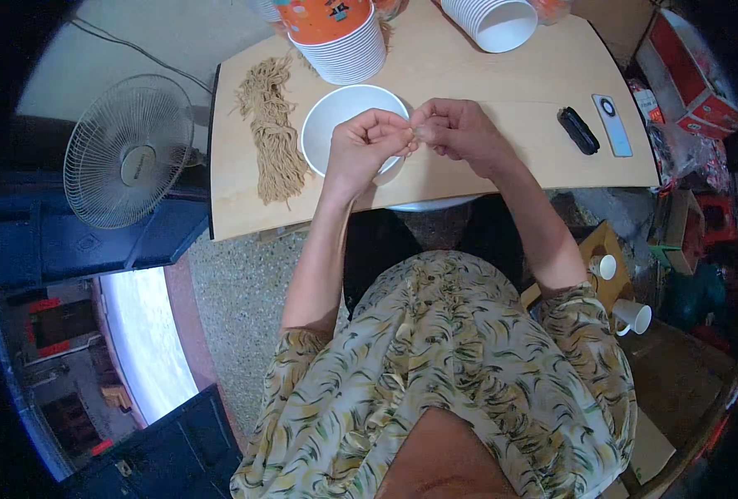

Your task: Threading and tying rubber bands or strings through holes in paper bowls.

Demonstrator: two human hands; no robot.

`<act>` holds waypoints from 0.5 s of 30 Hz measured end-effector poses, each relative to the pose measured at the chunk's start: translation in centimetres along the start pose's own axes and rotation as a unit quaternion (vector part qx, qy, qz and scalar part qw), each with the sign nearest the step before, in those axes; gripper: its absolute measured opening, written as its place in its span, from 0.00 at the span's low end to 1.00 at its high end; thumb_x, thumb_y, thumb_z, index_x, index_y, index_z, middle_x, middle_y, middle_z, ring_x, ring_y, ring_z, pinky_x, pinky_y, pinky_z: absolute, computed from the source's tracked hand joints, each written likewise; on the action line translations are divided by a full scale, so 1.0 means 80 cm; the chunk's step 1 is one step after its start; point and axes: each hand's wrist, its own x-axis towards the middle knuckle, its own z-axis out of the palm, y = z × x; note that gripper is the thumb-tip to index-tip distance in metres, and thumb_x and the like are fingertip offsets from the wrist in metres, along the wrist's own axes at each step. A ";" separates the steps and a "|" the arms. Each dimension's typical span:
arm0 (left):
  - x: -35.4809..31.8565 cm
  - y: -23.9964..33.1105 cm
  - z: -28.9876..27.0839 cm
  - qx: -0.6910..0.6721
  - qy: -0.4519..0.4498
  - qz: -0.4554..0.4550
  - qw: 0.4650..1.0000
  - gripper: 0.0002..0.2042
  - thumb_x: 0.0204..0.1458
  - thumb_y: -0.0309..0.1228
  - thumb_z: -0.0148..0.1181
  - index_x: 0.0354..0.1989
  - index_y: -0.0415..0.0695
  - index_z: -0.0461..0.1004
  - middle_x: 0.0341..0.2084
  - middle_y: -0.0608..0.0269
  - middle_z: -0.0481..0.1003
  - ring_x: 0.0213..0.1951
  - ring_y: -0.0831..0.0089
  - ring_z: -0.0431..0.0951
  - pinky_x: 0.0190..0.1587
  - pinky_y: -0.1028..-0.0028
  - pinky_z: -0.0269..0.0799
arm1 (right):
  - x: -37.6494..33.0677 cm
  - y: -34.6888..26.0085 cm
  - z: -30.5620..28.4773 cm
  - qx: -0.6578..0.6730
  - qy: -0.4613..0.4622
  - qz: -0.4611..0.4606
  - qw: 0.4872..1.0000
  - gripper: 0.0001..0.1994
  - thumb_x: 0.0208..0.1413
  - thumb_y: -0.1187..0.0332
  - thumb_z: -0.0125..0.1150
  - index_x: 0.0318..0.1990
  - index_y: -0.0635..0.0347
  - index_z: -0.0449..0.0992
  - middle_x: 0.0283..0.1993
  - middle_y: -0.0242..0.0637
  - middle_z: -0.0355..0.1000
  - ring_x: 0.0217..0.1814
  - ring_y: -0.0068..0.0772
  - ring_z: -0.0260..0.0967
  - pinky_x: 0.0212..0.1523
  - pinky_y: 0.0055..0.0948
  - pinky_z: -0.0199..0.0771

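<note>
My left hand [365,148] and my right hand [462,136] meet fingertip to fingertip over the right side of a round white bowl [323,125]. Both are closed in a pinch. Whatever lies between the fingers is too small to make out. Left of the bowl, a long bundle of tan strings [276,137] is spread on the table. Behind the bowl stands a stack of white paper tubs [350,62], with an orange printed one on top.
The pale wooden table [510,125] also carries a tipped stack of white tubs [502,27], a black oblong case [578,130] and a light phone [612,125]. A fan [132,154] stands left. Boxes [693,75] crowd the right; two white cups [632,316] sit below.
</note>
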 end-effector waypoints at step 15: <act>-0.003 0.001 0.004 -0.016 0.018 0.018 1.000 0.05 0.52 0.18 0.63 0.36 0.35 0.75 0.31 0.53 0.80 0.34 0.72 0.82 0.39 0.77 0.79 | -0.003 0.018 -0.003 0.171 0.041 0.040 0.984 0.11 0.58 0.63 0.61 0.43 0.60 0.75 0.21 0.21 0.60 0.16 0.11 0.49 0.17 0.15 0.47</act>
